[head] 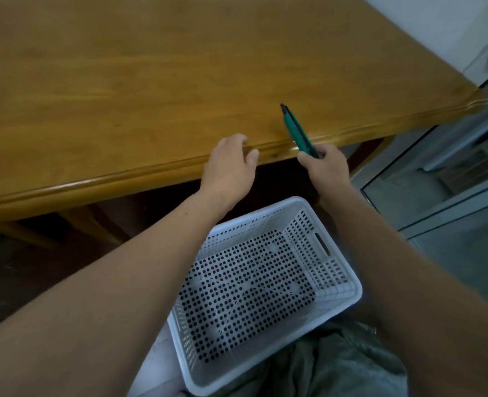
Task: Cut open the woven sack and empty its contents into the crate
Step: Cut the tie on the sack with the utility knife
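Right hand (327,164) clamped on green utility knife (298,130) over wooden table (122,81) edge; left hand (228,167) fingers loosely curled, empty; white perforated crate (348,293) below

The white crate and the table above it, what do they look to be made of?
The crate looks like moulded plastic, matt white: thin walls, rows of punched round holes and a slot handle. The table looks like wood, or possibly wood veneer, under a glossy varnish: honey-coloured grain streaks and a shine along its profiled edge.
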Tool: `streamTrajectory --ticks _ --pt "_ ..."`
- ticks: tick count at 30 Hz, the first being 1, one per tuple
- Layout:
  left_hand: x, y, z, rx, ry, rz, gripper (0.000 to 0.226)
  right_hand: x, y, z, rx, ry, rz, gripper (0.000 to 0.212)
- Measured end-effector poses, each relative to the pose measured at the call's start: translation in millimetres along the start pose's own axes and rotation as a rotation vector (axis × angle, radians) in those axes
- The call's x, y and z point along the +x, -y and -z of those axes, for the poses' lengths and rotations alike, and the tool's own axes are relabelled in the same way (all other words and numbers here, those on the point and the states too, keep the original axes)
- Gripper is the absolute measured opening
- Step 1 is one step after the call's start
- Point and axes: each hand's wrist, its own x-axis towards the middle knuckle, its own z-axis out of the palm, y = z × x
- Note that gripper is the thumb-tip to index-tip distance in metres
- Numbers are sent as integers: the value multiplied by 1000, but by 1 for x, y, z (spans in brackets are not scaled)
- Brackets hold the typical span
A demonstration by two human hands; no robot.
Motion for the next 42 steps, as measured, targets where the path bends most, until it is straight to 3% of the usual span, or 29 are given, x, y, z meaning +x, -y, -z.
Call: streamTrajectory --ticks 4,6,9,14,21,24,28,33,35,42 --pt "-66 -5 -48 -317 235 182 36 -93 -72 40 461 237 -244 37" --pt "-106 -9 -80 -422 342 260 32 -134 -115 60 553 318 -329 17" --pt "-167 -12 -125 -463 422 386 30 -187 -176 86 644 382 -497 26" --pt "-254 7 -185 -341 379 542 32 -253 -262 127 654 489 -583 39" --pt "-355 43 -240 35 501 499 40 -325 -333 160 675 616 -651 32" --pt "-390 54 -257 81 552 510 36 -346 -353 163 679 594 -746 21" --pt "-411 70 -273 112 572 504 36 -368 -377 156 607 524 -736 15" --pt "-423 95 -296 125 595 561 36 -375 -405 148 607 369 -762 17" --pt "-427 108 -307 128 635 612 46 -374 -415 147 567 329 -773 19" --pt "-428 135 -334 225 565 691 46 -362 -431 131 462 290 -791 20"
